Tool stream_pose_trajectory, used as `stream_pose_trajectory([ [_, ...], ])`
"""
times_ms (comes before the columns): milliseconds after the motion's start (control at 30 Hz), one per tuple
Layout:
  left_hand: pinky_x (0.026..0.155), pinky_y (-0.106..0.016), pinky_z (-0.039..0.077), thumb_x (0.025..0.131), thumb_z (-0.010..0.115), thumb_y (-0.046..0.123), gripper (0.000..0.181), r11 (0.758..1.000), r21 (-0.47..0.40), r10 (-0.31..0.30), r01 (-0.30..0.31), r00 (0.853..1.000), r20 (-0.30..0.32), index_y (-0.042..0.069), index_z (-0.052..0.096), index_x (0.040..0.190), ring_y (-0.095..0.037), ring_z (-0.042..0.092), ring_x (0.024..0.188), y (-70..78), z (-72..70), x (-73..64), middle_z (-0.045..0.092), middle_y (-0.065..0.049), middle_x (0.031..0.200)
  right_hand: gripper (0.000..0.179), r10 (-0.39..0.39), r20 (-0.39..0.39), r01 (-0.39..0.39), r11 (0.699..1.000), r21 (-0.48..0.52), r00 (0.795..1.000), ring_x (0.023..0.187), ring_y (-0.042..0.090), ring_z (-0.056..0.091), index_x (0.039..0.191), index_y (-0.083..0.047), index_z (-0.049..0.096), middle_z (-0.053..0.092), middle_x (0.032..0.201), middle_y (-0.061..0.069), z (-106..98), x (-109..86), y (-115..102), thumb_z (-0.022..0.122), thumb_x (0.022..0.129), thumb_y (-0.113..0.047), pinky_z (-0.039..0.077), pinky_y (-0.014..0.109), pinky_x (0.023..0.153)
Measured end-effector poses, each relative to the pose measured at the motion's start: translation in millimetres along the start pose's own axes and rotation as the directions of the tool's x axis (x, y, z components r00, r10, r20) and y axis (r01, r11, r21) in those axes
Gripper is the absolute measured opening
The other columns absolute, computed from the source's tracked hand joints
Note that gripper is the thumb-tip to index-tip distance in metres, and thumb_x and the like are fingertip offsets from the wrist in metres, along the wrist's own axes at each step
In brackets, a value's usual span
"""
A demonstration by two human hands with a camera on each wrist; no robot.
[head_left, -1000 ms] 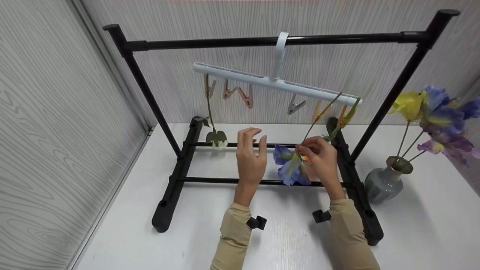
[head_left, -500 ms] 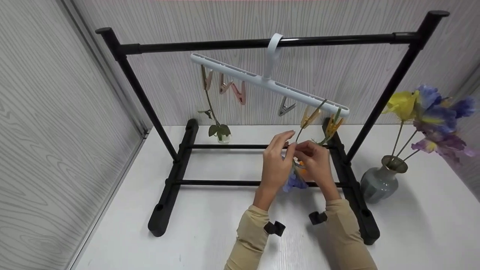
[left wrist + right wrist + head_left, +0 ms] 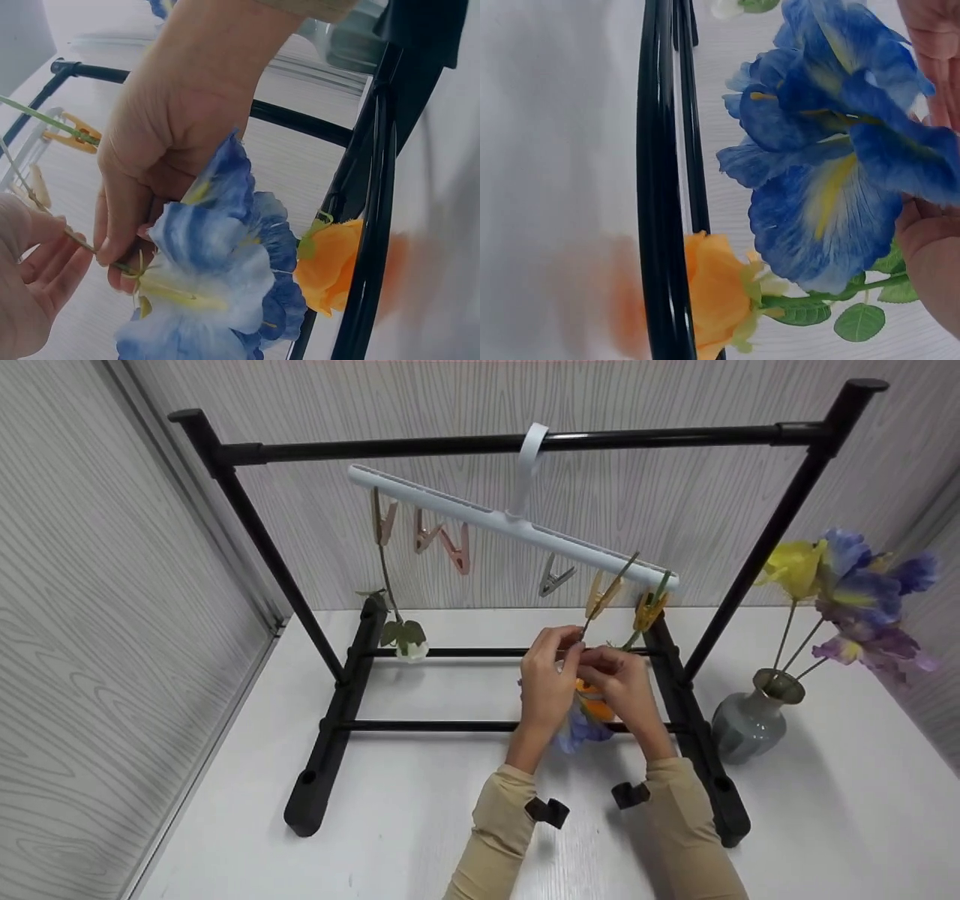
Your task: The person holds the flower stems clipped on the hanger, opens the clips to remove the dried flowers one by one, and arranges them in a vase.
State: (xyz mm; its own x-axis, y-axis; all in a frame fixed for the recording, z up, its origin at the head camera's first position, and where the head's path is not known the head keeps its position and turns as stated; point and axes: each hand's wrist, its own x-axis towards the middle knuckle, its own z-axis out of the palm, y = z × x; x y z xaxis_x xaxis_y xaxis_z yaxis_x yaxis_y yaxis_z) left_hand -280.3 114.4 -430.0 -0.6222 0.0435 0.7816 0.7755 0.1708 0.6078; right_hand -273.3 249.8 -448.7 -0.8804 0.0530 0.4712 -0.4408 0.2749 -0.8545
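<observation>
A blue iris hangs head down, its stem clipped by a yellow clothespin on the white hanger. My right hand pinches this stem just above the petals, seen best in the left wrist view. My left hand pinches the same stem slightly higher, its thumb and fingertips meeting round it. Close behind hangs an orange flower, held by another yellow clothespin. In the head view the hands partly cover both blooms. The hanger tilts down to the right.
A black rack carries the hanger and spans the white table. A white flower hangs from the hanger's left end. Pink clothespins and a grey clothespin hang between. A grey vase with several flowers stands right.
My left hand has moved right from beside the iris to its stem. The right hand stays at the stem. The hanger's right end has dipped and the view has shifted slightly.
</observation>
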Motion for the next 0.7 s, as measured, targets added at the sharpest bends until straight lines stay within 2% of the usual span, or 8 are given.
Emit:
stream_pose_trajectory([
  [233,0.078,-0.024,0.056,0.099,0.066,-0.003,0.008,0.999,0.04,0.026,-0.027,1.0,0.005,-0.004,0.071,0.105,-0.021,0.068,0.086,-0.9,0.6,-0.4,0.067,-0.013,0.096,0.006,-0.006,0.078,0.012,0.997,-0.074,0.997,0.082,0.027,0.074,0.098,0.001,0.079,0.077,0.092,0.013,-16,-1.8,-12,0.074,0.094,0.0,0.058,0.024,0.071],
  [433,0.083,-0.024,0.057,0.099,0.068,0.002,0.008,0.998,-0.013,0.057,-0.057,0.998,0.006,-0.003,0.072,0.105,-0.022,0.07,0.091,-0.5,4.4,-1.2,0.069,-0.013,0.1,0.008,-0.001,0.131,0.012,0.996,-0.087,0.991,0.078,0.023,0.071,0.1,0.004,0.078,0.076,0.092,0.015,-20,-1.5,-15,0.073,0.095,0.001,0.056,0.024,0.071],
  [567,0.078,-0.024,0.057,0.098,0.07,0.001,0.006,0.999,-0.029,0.042,-0.042,0.999,-0.012,-0.003,0.073,0.102,-0.02,0.071,0.086,0.1,5.3,-2.3,0.072,-0.012,0.098,0.012,0.03,0.172,-0.018,0.997,-0.07,0.985,0.083,0.024,0.072,0.106,0.007,0.075,0.075,0.096,0.018,-18,-1.2,-16,0.071,0.095,0.004,0.057,0.024,0.075],
  [700,0.074,-0.023,0.058,0.096,0.072,0.001,0.005,1.0,-0.023,0.008,-0.009,0.999,-0.042,-0.002,0.075,0.099,-0.017,0.071,0.082,0.3,5.0,-3.0,0.074,-0.01,0.095,0.012,0.032,0.143,-0.019,0.995,-0.094,0.989,0.085,0.029,0.073,0.106,0.009,0.074,0.075,0.096,0.02,-18,-1.4,-22,0.068,0.096,0.005,0.059,0.024,0.074],
])
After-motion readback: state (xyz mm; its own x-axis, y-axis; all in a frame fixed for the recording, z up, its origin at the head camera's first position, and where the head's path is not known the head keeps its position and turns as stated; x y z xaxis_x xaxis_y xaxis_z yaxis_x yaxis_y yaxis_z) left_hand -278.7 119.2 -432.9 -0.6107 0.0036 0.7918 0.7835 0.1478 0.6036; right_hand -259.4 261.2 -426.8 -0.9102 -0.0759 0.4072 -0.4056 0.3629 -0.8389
